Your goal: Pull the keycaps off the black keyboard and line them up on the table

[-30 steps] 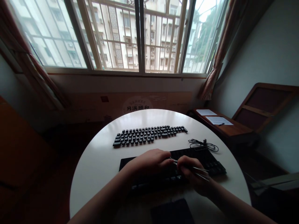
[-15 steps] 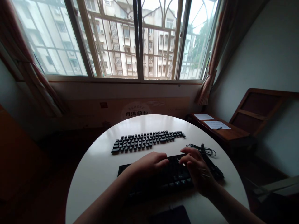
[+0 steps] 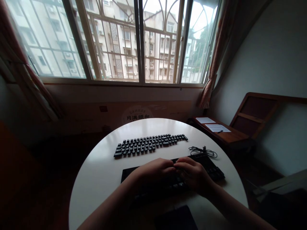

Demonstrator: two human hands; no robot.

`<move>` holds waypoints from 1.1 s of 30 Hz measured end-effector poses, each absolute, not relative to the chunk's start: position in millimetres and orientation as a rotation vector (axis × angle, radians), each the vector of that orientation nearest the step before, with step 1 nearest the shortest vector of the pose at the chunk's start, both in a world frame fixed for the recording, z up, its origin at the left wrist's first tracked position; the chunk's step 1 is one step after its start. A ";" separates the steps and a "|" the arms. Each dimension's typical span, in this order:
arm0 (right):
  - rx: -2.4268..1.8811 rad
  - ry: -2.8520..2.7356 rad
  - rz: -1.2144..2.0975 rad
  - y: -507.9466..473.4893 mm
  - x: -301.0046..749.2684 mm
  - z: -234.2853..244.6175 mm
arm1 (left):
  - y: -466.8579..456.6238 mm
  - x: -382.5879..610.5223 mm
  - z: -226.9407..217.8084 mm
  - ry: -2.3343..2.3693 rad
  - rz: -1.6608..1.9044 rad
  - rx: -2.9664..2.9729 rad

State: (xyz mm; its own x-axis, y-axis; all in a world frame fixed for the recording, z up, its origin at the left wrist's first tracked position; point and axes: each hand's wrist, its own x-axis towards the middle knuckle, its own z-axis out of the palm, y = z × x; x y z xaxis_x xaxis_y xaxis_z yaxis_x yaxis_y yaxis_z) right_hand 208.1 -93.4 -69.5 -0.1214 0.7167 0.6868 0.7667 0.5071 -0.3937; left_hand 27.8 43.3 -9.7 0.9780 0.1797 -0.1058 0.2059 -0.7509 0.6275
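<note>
A black keyboard point(image 3: 216, 172) lies on the round white table point(image 3: 100, 172) near its front edge. My left hand point(image 3: 154, 171) lies palm down across the keyboard's middle, fingers stretched towards the right. My right hand point(image 3: 195, 175) is over the keyboard beside it, fingers curled and bunched, their tips meeting the left fingertips. What the right fingers hold, if anything, is hidden. Farther back lie several rows of loose black keycaps point(image 3: 148, 145), laid out in keyboard order.
A coiled black cable point(image 3: 203, 150) lies right of the keycaps by the keyboard's far corner. A dark pad point(image 3: 176, 218) sits at the table's near edge. A wooden side table with papers point(image 3: 217, 128) stands to the right; a barred window is behind.
My right hand went forward to the keyboard's far edge, then came back left to meet the left fingertips. The metal wire tool it held a second ago no longer shows. The view tilted slightly.
</note>
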 end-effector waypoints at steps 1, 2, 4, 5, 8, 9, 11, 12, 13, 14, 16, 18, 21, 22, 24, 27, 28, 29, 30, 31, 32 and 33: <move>-1.235 -1.860 -0.078 -93.0 208.6 -69.7 | 44.1 27.7 -9.8 0.250 -0.046 2.426; -1.239 -1.865 -0.083 -92.5 208.9 -69.8 | 44.5 27.8 -10.1 0.227 -0.041 2.410; -1.236 -1.872 -0.099 -91.7 209.0 -69.7 | 44.5 28.2 -11.1 0.187 -0.029 2.375; -1.236 -1.869 -0.109 -91.3 208.9 -69.6 | 44.2 28.6 -11.9 0.171 -0.019 2.365; -1.241 -1.859 -0.116 -90.3 209.5 -70.0 | 44.2 30.0 -14.8 0.170 0.013 2.380; -1.248 -1.852 -0.108 -89.8 210.4 -70.3 | 45.1 30.3 -15.7 0.197 0.021 2.397; -1.274 -1.815 -0.095 -88.1 213.4 -70.4 | 48.7 29.9 -17.3 0.321 0.051 2.483; -1.295 -1.786 -0.097 -86.7 215.4 -69.7 | 51.4 29.2 -18.0 0.414 0.079 2.556; -1.323 -1.760 -0.100 -85.1 217.6 -68.1 | 54.3 28.3 -18.6 0.519 0.111 2.643; -1.350 -1.746 -0.101 -83.0 219.9 -65.3 | 57.3 27.0 -19.1 0.618 0.135 2.732; -1.391 -1.776 -0.102 -77.1 224.6 -55.3 | 62.0 24.3 -20.0 0.757 0.130 2.863; -1.398 -1.853 -0.118 -67.4 229.3 -39.5 | 63.5 22.0 -20.4 0.794 0.067 2.913; -1.466 -1.910 -0.137 -40.7 236.5 -11.5 | 59.4 20.3 -20.2 0.781 -0.058 2.930; -1.494 -1.954 -0.125 -28.3 238.8 -3.6 | 57.1 20.3 -20.0 0.773 -0.097 2.936; -1.559 -2.042 -0.094 -0.3 242.3 6.0 | 52.9 20.9 -19.4 0.760 -0.146 2.939; -1.647 -2.163 0.020 39.0 243.6 0.3 | 50.0 21.6 -19.2 0.771 -0.162 2.933; -1.655 -2.177 0.040 48.8 242.8 -6.7 | 49.9 21.5 -19.2 0.780 -0.166 2.930; -1.658 -2.182 0.054 56.4 241.6 -15.4 | 49.9 21.1 -19.4 0.781 -0.168 2.928; -1.656 -2.181 0.064 61.7 240.2 -25.4 | 50.1 20.6 -19.6 0.778 -0.172 2.924; -1.653 -2.176 0.073 65.1 238.6 -35.9 | 50.1 20.0 -19.8 0.773 -0.173 2.920; -1.650 -2.172 0.084 66.8 237.2 -46.1 | 50.1 19.5 -20.0 0.766 -0.171 2.917; -1.648 -2.171 0.097 67.4 236.0 -55.5 | 49.8 19.0 -20.2 0.759 -0.168 2.914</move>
State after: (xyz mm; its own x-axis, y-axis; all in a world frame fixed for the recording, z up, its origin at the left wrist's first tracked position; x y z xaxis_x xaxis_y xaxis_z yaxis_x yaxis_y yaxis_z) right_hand 236.0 67.4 -55.5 -0.2160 0.9358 0.2787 0.9071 0.2979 -0.2975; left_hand 19.0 49.8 -20.2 0.8678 0.4771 -0.1390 0.4911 -0.8661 0.0930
